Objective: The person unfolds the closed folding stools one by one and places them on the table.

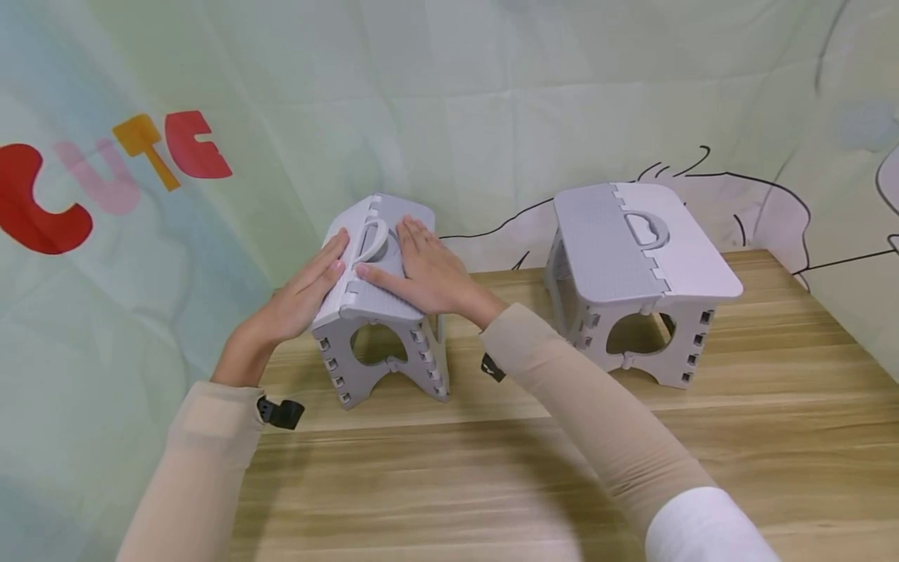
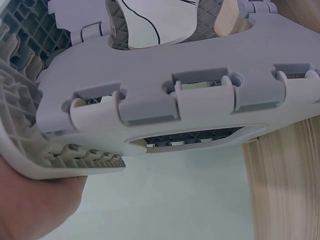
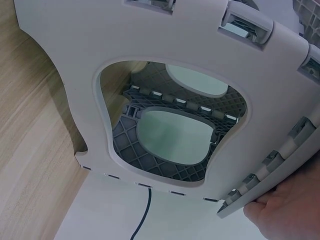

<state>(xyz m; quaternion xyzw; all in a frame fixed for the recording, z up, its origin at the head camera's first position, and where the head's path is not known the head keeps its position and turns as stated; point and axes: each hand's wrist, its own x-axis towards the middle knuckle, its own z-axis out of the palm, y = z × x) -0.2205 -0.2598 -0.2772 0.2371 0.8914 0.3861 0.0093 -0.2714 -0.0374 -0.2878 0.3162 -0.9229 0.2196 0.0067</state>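
A grey and white folding step stool (image 1: 335, 343) stands on the table at the left, its two-part top raised to a low ridge along the middle hinge. My left hand (image 1: 298, 300) rests with straight fingers on the white half of the top. On the grey half lies my right hand (image 1: 435, 273), flat, its thumb reaching toward the hinge. The stool's loop handle (image 1: 374, 239) sticks up between the two hands. Close up, the left wrist view shows hinged leg panels (image 2: 150, 102) and part of the left hand (image 2: 40, 207); the right wrist view shows the right hand (image 3: 292, 207) against the top's edge.
A second folding step stool (image 1: 604, 250) stands to the right with its top flat. Both stools are on a wood-grain table (image 1: 421, 484). A printed cloth backdrop (image 1: 449, 140) hangs behind and at the left, near the left arm.
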